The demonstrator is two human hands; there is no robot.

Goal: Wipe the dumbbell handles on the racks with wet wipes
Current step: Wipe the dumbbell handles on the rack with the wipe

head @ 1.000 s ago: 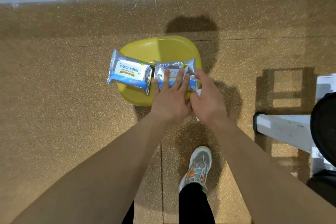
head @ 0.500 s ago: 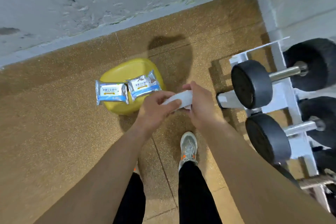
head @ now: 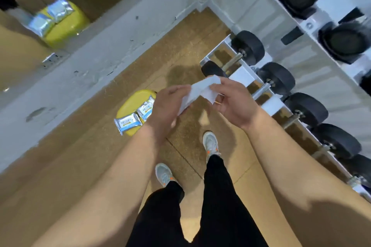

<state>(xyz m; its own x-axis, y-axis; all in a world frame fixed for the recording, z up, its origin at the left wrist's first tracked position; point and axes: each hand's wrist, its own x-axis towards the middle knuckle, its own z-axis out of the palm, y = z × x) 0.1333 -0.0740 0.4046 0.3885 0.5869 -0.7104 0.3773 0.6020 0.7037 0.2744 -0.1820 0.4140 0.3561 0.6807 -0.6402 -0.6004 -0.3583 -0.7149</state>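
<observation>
Both grips are clamped on one white wet wipe (head: pixel 200 88), held in the air above the floor (head: pixel 60 156) in front of us. Our left grip (head: pixel 166 106) has its fingers curled round the wipe's lower end. Our right grip (head: pixel 234 104) pinches the upper end between thumb and fingers, so the wipe runs slanting between them.

At far left we see a mirror (head: pixel 20 56) above the grey wall base (head: pixel 100 56); it shows a yellow stool with two silver packs on it. Next comes the yellow stool (head: pixel 132 100) itself, standing on the floor close to the wall base. Two wipe packs lie side by side on its seat. The left pack (head: pixel 128 123) hangs over the seat's near edge, and the right pack (head: pixel 145 108) is partly hidden behind our left grip.

Below the grips we see black trousers (head: pixel 216 196) and two grey shoes, the left shoe (head: pixel 164 174) and the right shoe (head: pixel 210 142), both on the floor.

To the right stands the white rack (head: pixel 241 74), set along the floor's right edge. Black-headed dumbbells (head: pixel 276 77) lie in a row on its lower tier, with more on the tier above. Their metal handles (head: pixel 261 91) rest on the rack, near our right grip but apart from it and from the wipe.
</observation>
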